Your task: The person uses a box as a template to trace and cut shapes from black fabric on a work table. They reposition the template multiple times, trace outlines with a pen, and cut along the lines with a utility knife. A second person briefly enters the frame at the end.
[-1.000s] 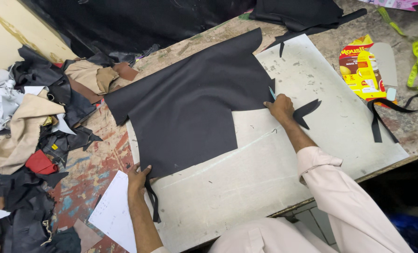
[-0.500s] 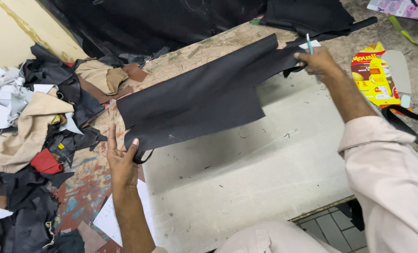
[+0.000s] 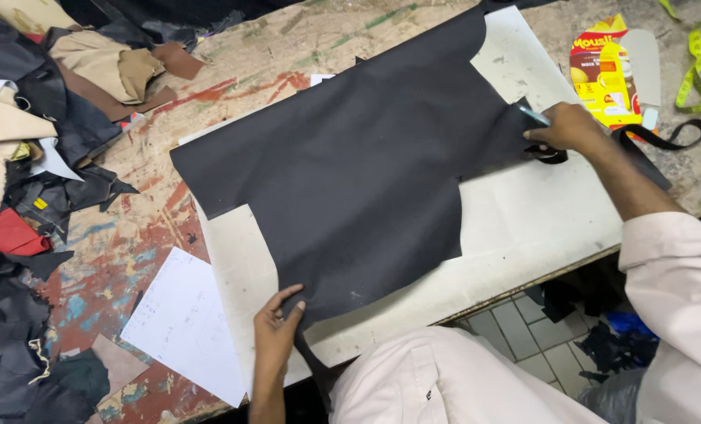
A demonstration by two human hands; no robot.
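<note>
**Hands spreading black sheet on a worn workbench**

Paint-stained wood forms the workbench (image 3: 115, 259), with a pale cutting board (image 3: 523, 212) lying on it. On that board lies a large black sheet (image 3: 358, 165), spread flat and covering most of it. The left hand (image 3: 276, 334) pinches the sheet's near corner, thumb on top and fingers curled under the edge. The right hand (image 3: 564, 127) presses on the sheet's right edge, closed around a thin light-blue tool (image 3: 533, 115) whose kind cannot be told. A black strap (image 3: 664, 141) curls just right of that hand. Beyond the strap, right of the sheet, lie a yellow carton (image 3: 602, 71) and a green measuring tape (image 3: 694, 67). White paper (image 3: 186, 326) sits left of the sheet's near corner. Leather scraps (image 3: 44, 157) pile well left of the sheet.
</note>
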